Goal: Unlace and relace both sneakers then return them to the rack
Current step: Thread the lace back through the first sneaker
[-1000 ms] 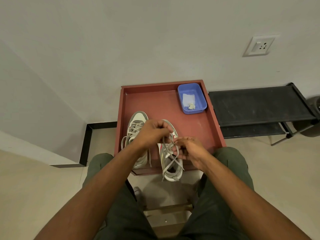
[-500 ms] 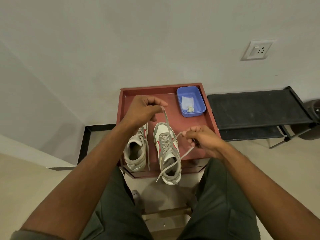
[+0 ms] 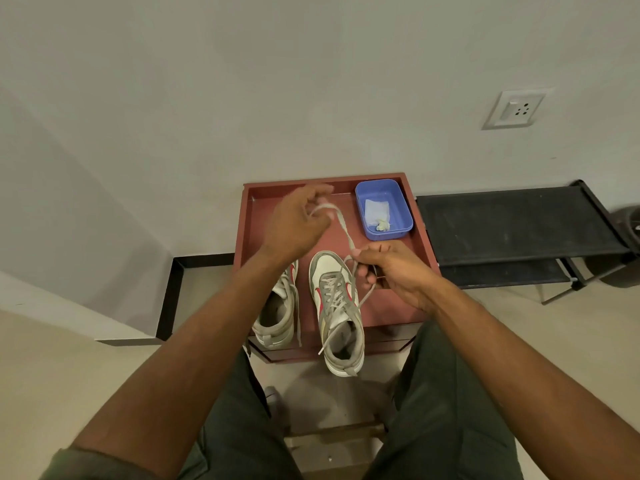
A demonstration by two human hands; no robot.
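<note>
A person sits before a low red bench (image 3: 420, 247) with raised edges, set against a pale wall. Two grey and white sneakers with red side marks stand on it side by side, toes toward the wall. The right sneaker (image 3: 334, 306) has its heel hanging over the near edge of the bench; the left sneaker (image 3: 278, 313) sits just beside it, partly hidden under the left forearm. The left hand (image 3: 298, 223) is raised over the far part of the bench, its grip closed with curled fingers around one end of the grey lace (image 3: 343, 225), which runs taut and slanting down toward the right sneaker. The right hand (image 3: 391, 268) hovers just beside that sneaker's toe, its grip pinching the lace between thumb and fingers; a loose end trails from it across the shoe's tongue and over the heel. A blue tray (image 3: 403, 216) holding a bit of white cloth rests at the far right corner of the bench. A black rack (image 3: 519, 226) stands just beside the bench on the right.
</note>
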